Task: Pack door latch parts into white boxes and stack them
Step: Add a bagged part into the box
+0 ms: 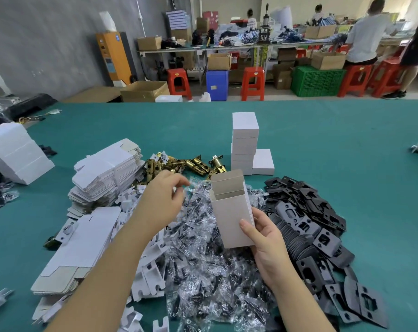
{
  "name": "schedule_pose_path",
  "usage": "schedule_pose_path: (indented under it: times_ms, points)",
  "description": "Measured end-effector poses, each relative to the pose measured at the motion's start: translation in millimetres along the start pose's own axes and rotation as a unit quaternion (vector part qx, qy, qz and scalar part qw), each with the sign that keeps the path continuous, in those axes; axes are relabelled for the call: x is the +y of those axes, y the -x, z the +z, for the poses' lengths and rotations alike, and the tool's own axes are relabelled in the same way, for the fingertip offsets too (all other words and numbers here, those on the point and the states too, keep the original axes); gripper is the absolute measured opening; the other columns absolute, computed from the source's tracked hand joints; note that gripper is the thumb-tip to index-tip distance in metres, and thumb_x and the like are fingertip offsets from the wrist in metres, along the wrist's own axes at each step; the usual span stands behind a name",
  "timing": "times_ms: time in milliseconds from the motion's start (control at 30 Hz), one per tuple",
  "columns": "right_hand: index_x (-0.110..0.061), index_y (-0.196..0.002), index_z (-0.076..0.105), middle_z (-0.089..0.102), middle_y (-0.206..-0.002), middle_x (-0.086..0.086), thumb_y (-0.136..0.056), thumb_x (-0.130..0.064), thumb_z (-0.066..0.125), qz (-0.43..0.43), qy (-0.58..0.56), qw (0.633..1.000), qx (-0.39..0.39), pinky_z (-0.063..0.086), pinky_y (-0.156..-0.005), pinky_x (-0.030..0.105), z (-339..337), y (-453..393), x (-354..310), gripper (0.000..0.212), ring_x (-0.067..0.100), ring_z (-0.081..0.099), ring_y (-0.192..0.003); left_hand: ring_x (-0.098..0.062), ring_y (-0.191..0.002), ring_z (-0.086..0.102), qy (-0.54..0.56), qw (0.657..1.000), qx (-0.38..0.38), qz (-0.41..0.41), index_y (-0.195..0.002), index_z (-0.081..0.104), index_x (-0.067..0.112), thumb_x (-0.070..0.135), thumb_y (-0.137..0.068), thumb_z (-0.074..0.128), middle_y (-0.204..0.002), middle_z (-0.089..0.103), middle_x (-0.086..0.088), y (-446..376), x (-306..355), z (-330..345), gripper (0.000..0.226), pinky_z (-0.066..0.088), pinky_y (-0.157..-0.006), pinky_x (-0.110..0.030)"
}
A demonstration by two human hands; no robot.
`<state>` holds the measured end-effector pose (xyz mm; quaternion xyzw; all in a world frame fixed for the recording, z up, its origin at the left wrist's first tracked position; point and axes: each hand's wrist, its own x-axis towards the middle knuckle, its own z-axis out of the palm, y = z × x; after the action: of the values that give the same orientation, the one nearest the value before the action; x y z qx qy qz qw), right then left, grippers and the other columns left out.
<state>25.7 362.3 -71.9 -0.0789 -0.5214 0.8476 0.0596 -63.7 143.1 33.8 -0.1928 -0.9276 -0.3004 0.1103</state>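
Right hand (pixel 266 238): grips the lower half of an open white box (pixel 231 212), thumb across the front panel, fingers wrapped behind. Box held upright above the middle of the tabletop (pixel 334 130), top flap raised, brown inner card showing.

Left hand (pixel 161 202): raised just left of the box, fingers curled, fingertips pinching the edge of a clear plastic bag (pixel 191 185). Forearm extended over the pile of white card inserts (pixel 150 267).

Open room: bare green surface toward the far edge and along the right side; near half crowded.

Surroundings:
- Heap of bagged screw packets (pixel 210 271) directly below both hands.
- Pile of black strike plates (pixel 318 236) to the right, touching the heap.
- Brass latch bolts (pixel 179 164) beyond the left hand.
- Stack of closed white boxes (pixel 245 144) behind the held box, one lower box beside it.
- Stacks of flat unfolded cartons (pixel 107 173) at the left; another stack (pixel 14 152) near the left edge.

Beyond the far edge: red stools (pixel 252 82), a green crate (pixel 316 81), seated persons at a bench.
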Motion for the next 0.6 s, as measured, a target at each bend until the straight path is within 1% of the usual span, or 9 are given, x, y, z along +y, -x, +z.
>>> schedule_pose_path:
  times_ms: [67, 133, 167, 233, 300, 400, 467, 533, 600]
  points:
    - [-0.030, -0.122, 0.072, 0.076, -0.117, 0.008, -0.054, -0.053, 0.099, 0.002, -0.001, 1.000, 0.003, 0.062, -0.077, 0.030, 0.6, 0.2, -0.5, 0.076, 0.022, 0.075, -0.102, 0.001, -0.076, 0.051, -0.060, 0.995, -0.067, -0.041, -0.107, 0.069, 0.024, 0.016, -0.101, 0.057, -0.105, 0.055, 0.006, 1.0, -15.9, 2.3, 0.015, 0.040, -0.073, -0.023]
    - [-0.032, -0.120, 0.073, 0.076, -0.117, 0.007, -0.055, -0.053, 0.098, 0.003, 0.000, 1.000, 0.000, 0.062, -0.077, 0.030, 0.8, 0.1, -0.5, 0.073, 0.022, 0.075, -0.103, 0.000, -0.081, 0.055, -0.110, 0.983, -0.133, -0.064, -0.102, 0.068, 0.028, 0.024, -0.101, 0.059, -0.103, 0.059, 0.008, 2.8, -28.0, -0.7, 0.010, 0.049, -0.075, -0.028]
    - [-0.032, -0.121, 0.072, 0.076, -0.117, 0.008, -0.056, -0.052, 0.098, 0.004, 0.001, 1.000, 0.000, 0.062, -0.077, 0.031, 0.6, 0.0, -0.5, 0.074, 0.023, 0.075, -0.103, -0.004, -0.082, 0.059, -0.125, 0.978, -0.153, -0.073, -0.098, 0.067, 0.029, 0.026, -0.100, 0.061, -0.101, 0.062, 0.009, 3.3, -32.7, -3.7, 0.008, 0.053, -0.077, -0.032]
    - [-0.032, -0.122, 0.072, 0.076, -0.118, 0.008, -0.057, -0.052, 0.098, 0.006, -0.001, 1.000, -0.001, 0.062, -0.077, 0.031, 0.6, 0.0, -0.5, 0.073, 0.023, 0.075, -0.103, -0.007, -0.084, 0.062, -0.158, 0.967, -0.177, -0.088, -0.094, 0.066, 0.031, 0.031, -0.098, 0.064, -0.097, 0.063, 0.010, 3.7, -42.3, -11.7, 0.004, 0.056, -0.080, -0.036]
    - [-0.035, -0.118, 0.074, 0.076, -0.117, 0.007, -0.056, -0.053, 0.098, 0.004, -0.001, 1.000, -0.002, 0.062, -0.076, 0.031, 0.9, 0.3, -1.1, 0.069, 0.022, 0.075, -0.103, -0.007, -0.084, 0.060, -0.173, 0.957, -0.211, -0.097, -0.096, 0.066, 0.030, 0.037, -0.095, 0.067, -0.097, 0.062, 0.010, 4.7, -51.9, -20.7, 0.008, 0.054, -0.077, -0.032]
    - [-0.035, -0.116, 0.074, 0.076, -0.116, 0.006, -0.059, -0.051, 0.097, 0.003, 0.002, 1.000, -0.006, 0.062, -0.076, 0.030, 1.5, 1.2, -2.0, 0.064, 0.021, 0.075, -0.103, -0.007, -0.081, 0.061, -0.137, 0.955, -0.240, -0.112, -0.095, 0.066, 0.031, 0.041, -0.093, 0.071, -0.093, 0.066, 0.010, 9.1, -62.7, -32.2, 0.011, 0.048, -0.067, -0.022]
    - [-0.031, -0.120, 0.073, 0.076, -0.117, 0.006, -0.066, -0.043, 0.093, 0.005, 0.001, 1.000, -0.001, 0.061, -0.077, 0.029, 1.2, 1.1, -2.3, 0.059, 0.022, 0.075, -0.104, -0.008, -0.080, 0.063, -0.127, 0.954, -0.247, -0.110, -0.092, 0.066, 0.033, 0.041, -0.092, 0.071, -0.091, 0.067, 0.011, 12.2, -67.2, -38.6, 0.009, 0.050, -0.067, -0.022]
    - [-0.026, -0.125, 0.068, 0.076, -0.118, 0.007, -0.072, -0.036, 0.086, 0.005, 0.005, 1.000, 0.002, 0.061, -0.078, 0.029, 0.5, 0.7, -1.4, 0.057, 0.022, 0.074, -0.106, -0.006, -0.078, 0.064, -0.120, 0.946, -0.279, -0.111, -0.092, 0.067, 0.036, 0.043, -0.089, 0.074, -0.089, 0.067, 0.012, 15.5, -69.5, -44.6, 0.010, 0.052, -0.067, -0.021]
    - [-0.025, -0.128, 0.067, 0.076, -0.118, 0.007, -0.075, -0.033, 0.084, 0.005, 0.012, 1.000, 0.000, 0.061, -0.079, 0.029, 0.0, 0.6, -1.2, 0.056, 0.022, 0.073, -0.106, -0.006, -0.077, 0.064, -0.124, 0.932, -0.320, -0.118, -0.097, 0.067, 0.038, 0.044, -0.087, 0.077, -0.091, 0.067, 0.011, 18.7, -70.0, -47.6, 0.015, 0.051, -0.066, -0.019]
